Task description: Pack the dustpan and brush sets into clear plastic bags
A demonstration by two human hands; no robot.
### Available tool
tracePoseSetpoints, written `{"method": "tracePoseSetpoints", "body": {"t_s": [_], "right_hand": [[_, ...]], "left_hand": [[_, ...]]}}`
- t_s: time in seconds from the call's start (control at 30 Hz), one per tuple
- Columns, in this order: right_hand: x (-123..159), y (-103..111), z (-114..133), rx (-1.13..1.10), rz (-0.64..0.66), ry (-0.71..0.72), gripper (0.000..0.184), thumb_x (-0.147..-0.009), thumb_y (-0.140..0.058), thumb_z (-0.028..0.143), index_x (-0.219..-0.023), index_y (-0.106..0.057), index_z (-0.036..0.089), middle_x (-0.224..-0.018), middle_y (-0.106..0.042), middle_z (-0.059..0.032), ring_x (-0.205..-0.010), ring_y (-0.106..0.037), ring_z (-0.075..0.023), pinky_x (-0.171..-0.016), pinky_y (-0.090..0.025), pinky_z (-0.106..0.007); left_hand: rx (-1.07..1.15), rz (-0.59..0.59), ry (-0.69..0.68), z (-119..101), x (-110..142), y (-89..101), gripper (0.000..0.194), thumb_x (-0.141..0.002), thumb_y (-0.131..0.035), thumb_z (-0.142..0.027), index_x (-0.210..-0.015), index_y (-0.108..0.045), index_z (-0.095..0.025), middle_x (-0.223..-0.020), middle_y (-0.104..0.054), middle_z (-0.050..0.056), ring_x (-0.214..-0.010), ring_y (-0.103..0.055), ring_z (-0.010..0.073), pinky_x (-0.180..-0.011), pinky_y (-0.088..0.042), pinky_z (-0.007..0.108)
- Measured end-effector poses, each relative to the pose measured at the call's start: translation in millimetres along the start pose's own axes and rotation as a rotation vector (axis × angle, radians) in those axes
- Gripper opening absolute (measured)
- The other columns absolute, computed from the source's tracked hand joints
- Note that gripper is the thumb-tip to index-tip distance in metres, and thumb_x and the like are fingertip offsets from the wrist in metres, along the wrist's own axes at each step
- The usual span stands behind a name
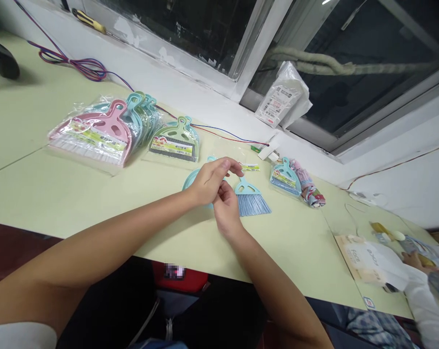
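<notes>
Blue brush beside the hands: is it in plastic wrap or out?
Out: the brush shows bare bristles, without the shiny film around the pink dustpan.

a left hand (208,182) and a right hand (229,211) close together over a table (288,242).
a dustpan (189,180) lies partly hidden behind the left hand; a brush (252,201) lies just right of the hands. to the left and farther back is a row of bagged sets (112,128), with a smaller bagged group (172,143) between it and the hands. to the right, a single bagged set (285,179) has a rolled cloth (308,184) along its right side. behind the row is a coiled cable (90,70); at far right, beyond a paper bag (368,259), is a co-worker's hand (415,261).
</notes>
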State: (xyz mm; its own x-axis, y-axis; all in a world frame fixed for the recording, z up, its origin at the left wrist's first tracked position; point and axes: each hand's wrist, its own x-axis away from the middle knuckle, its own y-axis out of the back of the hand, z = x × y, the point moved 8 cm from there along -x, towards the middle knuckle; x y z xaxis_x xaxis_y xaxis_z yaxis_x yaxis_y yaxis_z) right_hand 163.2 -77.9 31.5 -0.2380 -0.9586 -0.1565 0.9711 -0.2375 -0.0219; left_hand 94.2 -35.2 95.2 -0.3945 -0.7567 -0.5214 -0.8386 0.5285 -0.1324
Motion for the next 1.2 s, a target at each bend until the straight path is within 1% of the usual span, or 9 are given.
{"method": "tracePoseSetpoints", "body": {"t_s": [0.1,0.23,0.37,0.57,0.73,0.87,1.0,1.13,1.2], "right_hand": [[2,-2,4,0.001,-0.016,0.038,0.017,-0.081,-0.064,0.031,-0.095,-0.057,0.023,-0.098,-0.064,-0.003,-0.091,-0.061,-0.0172,-0.082,-0.051,-0.03],[3,-5,3,-0.015,0.013,0.031,0.015,-0.084,-0.062,0.033,-0.094,-0.058,0.023,-0.098,-0.064,-0.0027,-0.091,-0.06,-0.017,-0.083,-0.05,-0.03],[2,-3,4,0.003,0.007,0.058,0.013,-0.082,-0.063,0.031,-0.091,-0.058,0.022,-0.093,-0.062,-0.001,-0.088,-0.058,-0.0164,-0.081,-0.048,-0.03],[2,-3,5,-0.002,0.013,0.07,0.01,-0.081,-0.063,0.026,-0.089,-0.058,0.022,-0.087,-0.061,0.0007,-0.082,-0.056,-0.0152,-0.076,-0.046,-0.029],[4,-3,6,-0.007,-0.021,0.07,0.017,-0.081,-0.063,0.028,-0.097,-0.06,0.022,-0.096,-0.064,-0.0015,-0.089,-0.059,-0.0166,-0.081,-0.048,-0.031],[3,-4,2,-0.038,0.009,-0.01,0.017,-0.08,-0.063,0.029,-0.094,-0.059,0.022,-0.089,-0.063,0.0003,-0.078,-0.058,-0.0142,-0.069,-0.047,-0.028],[2,-4,0,-0.047,0.04,-0.042,0.014,-0.08,-0.062,0.029,-0.091,-0.058,0.022,-0.081,-0.059,0.003,-0.061,-0.047,-0.0098,-0.054,-0.038,-0.024],[3,-5,-3,-0.04,0.043,-0.046,0.012,-0.079,-0.061,0.026,-0.09,-0.057,0.023,-0.079,-0.057,0.0042,-0.057,-0.044,-0.0089,-0.051,-0.036,-0.024],[2,-4,-1,-0.031,0.044,-0.056,0.01,-0.08,-0.059,0.025,-0.089,-0.057,0.023,-0.079,-0.057,0.0041,-0.058,-0.046,-0.0096,-0.052,-0.039,-0.025]], "left_hand": [[-0.032,-0.026,-0.051,-4,0,2.4,0.053,-0.102,-0.03,-0.057,-0.103,-0.068,-0.019,-0.109,-0.073,0.011,-0.107,-0.066,0.0237,-0.099,-0.045,0.039],[-0.02,-0.076,-0.09,-4,0,6.8,0.048,-0.103,-0.032,-0.054,-0.11,-0.064,-0.019,-0.112,-0.071,0.011,-0.111,-0.065,0.0235,-0.1,-0.044,0.039],[-0.005,-0.056,-0.113,0,1,6.8,0.043,-0.101,-0.038,-0.054,-0.117,-0.061,-0.021,-0.11,-0.072,0.009,-0.112,-0.065,0.0239,-0.098,-0.045,0.039],[-0.012,-0.054,-0.114,3,0,7.1,0.041,-0.102,-0.036,-0.053,-0.116,-0.059,-0.021,-0.111,-0.072,0.009,-0.112,-0.065,0.0239,-0.099,-0.045,0.041],[-0.045,-0.072,-0.159,-1,-1,9.8,0.04,-0.103,-0.037,-0.051,-0.116,-0.059,-0.021,-0.111,-0.072,0.009,-0.112,-0.064,0.0232,-0.1,-0.044,0.041],[-0.04,-0.082,-0.164,0,0,10.7,0.04,-0.102,-0.038,-0.052,-0.118,-0.058,-0.021,-0.115,-0.07,0.009,-0.113,-0.063,0.0236,-0.1,-0.045,0.041],[-0.01,-0.085,-0.137,5,2,10.3,0.042,-0.101,-0.038,-0.054,-0.12,-0.057,-0.021,-0.116,-0.069,0.01,-0.113,-0.064,0.0245,-0.097,-0.047,0.041],[0.011,-0.081,-0.131,5,2,8.2,0.042,-0.101,-0.039,-0.054,-0.12,-0.057,-0.021,-0.116,-0.069,0.01,-0.113,-0.063,0.0239,-0.098,-0.047,0.04],[-0.009,-0.089,-0.136,3,0,9.3,0.041,-0.102,-0.038,-0.053,-0.119,-0.058,-0.021,-0.116,-0.07,0.009,-0.113,-0.063,0.0232,-0.099,-0.046,0.04]]}}
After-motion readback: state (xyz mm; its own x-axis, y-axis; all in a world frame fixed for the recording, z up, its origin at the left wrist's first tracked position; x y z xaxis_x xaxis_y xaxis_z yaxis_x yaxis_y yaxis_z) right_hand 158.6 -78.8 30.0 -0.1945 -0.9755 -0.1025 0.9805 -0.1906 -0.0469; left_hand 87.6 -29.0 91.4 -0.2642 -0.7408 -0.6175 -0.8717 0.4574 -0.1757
